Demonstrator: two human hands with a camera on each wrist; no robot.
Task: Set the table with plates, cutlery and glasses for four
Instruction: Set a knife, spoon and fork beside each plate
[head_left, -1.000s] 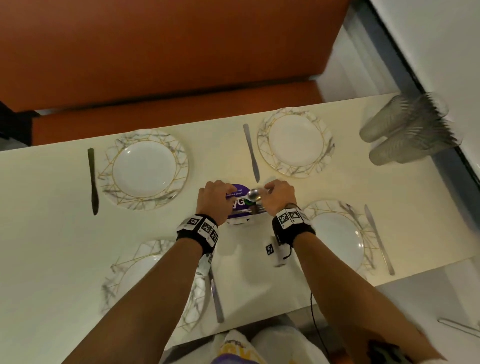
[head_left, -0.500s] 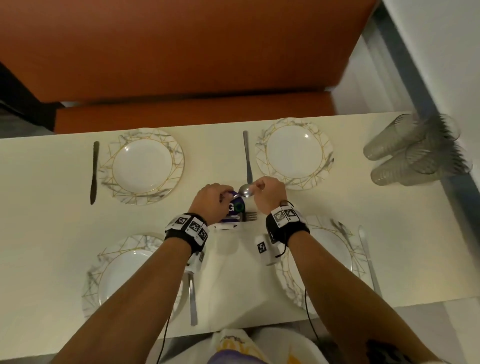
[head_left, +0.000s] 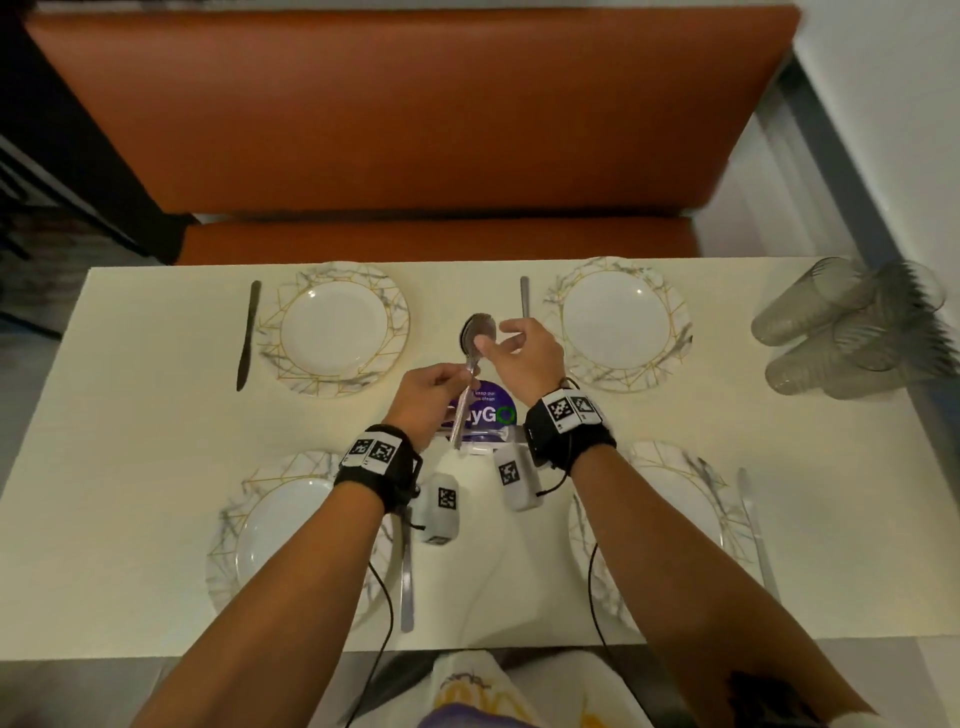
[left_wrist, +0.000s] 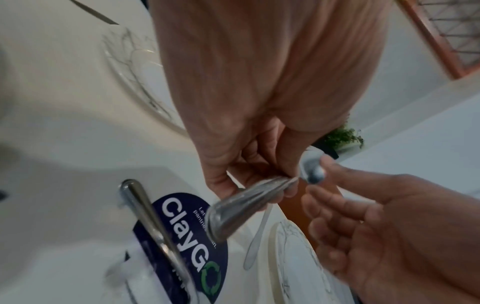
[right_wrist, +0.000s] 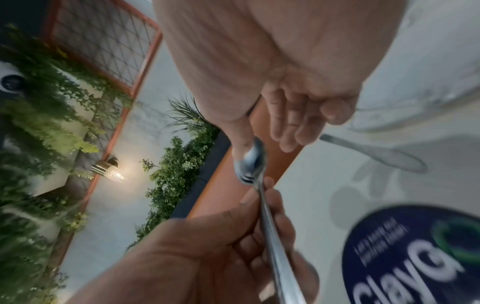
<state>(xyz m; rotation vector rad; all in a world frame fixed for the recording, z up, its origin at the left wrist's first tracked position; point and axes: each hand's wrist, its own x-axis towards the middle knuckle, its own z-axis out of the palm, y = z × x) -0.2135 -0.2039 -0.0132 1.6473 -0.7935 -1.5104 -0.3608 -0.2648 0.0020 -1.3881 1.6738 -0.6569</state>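
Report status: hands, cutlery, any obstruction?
Left hand grips the spoons by their handles. Right hand open, thumb on a spoon bowl. Four plates, four knives down; glasses still stacked. Nothing blocking.

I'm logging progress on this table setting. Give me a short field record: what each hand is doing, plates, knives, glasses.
left hand: grips handles of a bunch of spoons
right hand: fingers relaxed, thumb touches the spoon bowls
plates: four, one per place
knives: one beside each plate
glasses: lying clustered at the table's far right, not yet set out
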